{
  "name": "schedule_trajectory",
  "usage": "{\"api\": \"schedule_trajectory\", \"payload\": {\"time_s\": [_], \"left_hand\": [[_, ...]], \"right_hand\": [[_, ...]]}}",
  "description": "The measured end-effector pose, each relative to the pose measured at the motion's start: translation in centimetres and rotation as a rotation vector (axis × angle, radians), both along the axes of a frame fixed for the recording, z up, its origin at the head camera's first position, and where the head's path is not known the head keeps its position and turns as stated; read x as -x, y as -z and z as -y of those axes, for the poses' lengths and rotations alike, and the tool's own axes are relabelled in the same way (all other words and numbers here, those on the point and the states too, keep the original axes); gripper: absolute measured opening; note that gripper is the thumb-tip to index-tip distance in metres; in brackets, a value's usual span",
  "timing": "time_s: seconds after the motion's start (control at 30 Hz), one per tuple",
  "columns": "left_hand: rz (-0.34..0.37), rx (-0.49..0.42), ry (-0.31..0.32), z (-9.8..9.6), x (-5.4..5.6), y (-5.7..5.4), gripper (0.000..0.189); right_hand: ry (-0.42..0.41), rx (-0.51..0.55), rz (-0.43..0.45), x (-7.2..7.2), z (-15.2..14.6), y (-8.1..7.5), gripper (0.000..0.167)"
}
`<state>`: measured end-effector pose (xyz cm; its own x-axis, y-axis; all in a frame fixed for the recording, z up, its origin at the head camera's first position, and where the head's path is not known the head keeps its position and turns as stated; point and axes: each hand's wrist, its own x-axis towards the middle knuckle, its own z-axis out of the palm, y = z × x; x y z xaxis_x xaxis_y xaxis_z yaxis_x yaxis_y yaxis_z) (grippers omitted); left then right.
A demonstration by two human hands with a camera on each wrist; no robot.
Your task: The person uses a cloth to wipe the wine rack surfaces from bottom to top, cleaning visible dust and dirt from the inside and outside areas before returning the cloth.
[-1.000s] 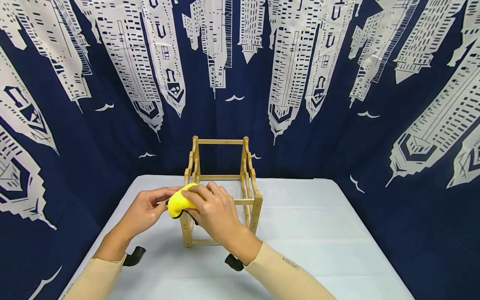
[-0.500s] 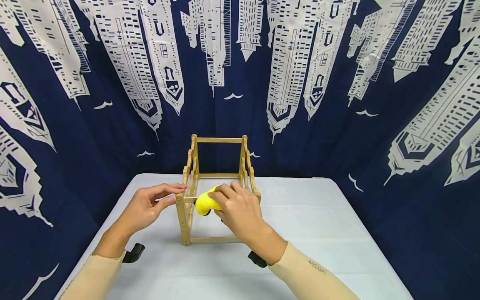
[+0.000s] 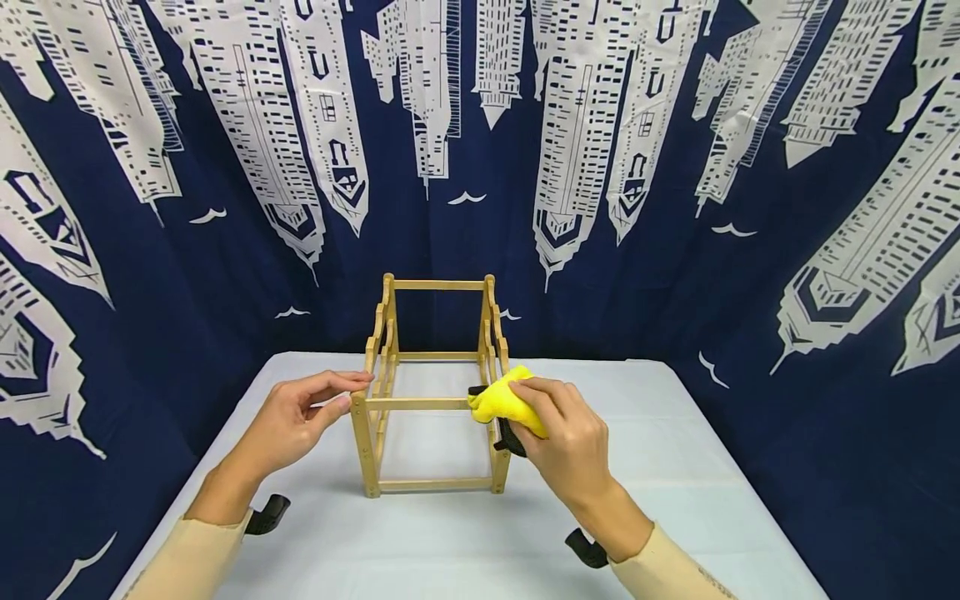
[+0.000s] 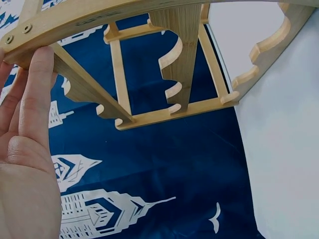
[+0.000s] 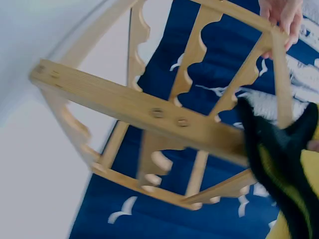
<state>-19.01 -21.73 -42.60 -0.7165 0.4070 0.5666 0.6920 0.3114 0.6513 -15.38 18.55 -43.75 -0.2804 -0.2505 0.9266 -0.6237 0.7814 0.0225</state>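
A wooden rack [image 3: 420, 404] with scalloped inner rails stands on the white table. At its near left top corner, my left hand [image 3: 288, 425] holds the frame, thumb and fingers about the post; the left wrist view shows the fingers [image 4: 37, 94] against the wood. My right hand [image 3: 566, 446] grips a bunched yellow cloth [image 3: 504, 398] with black parts at the right end of the near top bar. In the right wrist view, the cloth's black part [image 5: 279, 159] overlaps the end of the bolted post [image 5: 114, 99]. Most of that hand is hidden there.
The white-covered table [image 3: 675, 467] extends on both sides of the rack. Behind it hangs a navy curtain [image 3: 465, 242] printed with white skyscrapers and birds. Black wrist mounts [image 3: 267, 514] stick out under both wrists.
My right hand has carried the yellow cloth from the left end of the near top bar along to its right end. The left hand has taken hold of the left corner and stays there.
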Motion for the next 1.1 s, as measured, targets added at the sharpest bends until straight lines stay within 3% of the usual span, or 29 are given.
{"api": "schedule_trajectory", "payload": {"time_s": [0.2,0.4,0.57,0.73,0.93,1.1], "left_hand": [[-0.015,0.025,-0.044,-0.1,-0.1,0.0,0.025],[-0.026,0.029,-0.08,-0.2,0.3,-0.1,0.027],[-0.014,0.034,-0.075,-0.4,0.5,-0.4,0.026],[0.003,0.03,-0.053,-0.6,0.7,-0.5,0.027],[0.014,0.03,-0.053,-0.6,0.7,-0.5,0.023],[0.018,0.007,-0.048,-0.6,0.7,-0.4,0.025]], "right_hand": [[-0.113,0.205,0.13,0.5,-0.9,1.8,0.049],[-0.165,0.289,0.256,1.1,-0.8,3.0,0.042],[-0.178,0.28,0.364,1.3,-1.6,5.9,0.045],[-0.124,0.238,0.533,1.2,-2.1,8.3,0.052],[-0.001,0.187,0.802,1.2,-2.2,9.5,0.048],[0.085,0.062,1.016,1.4,-2.2,10.7,0.046]]}}
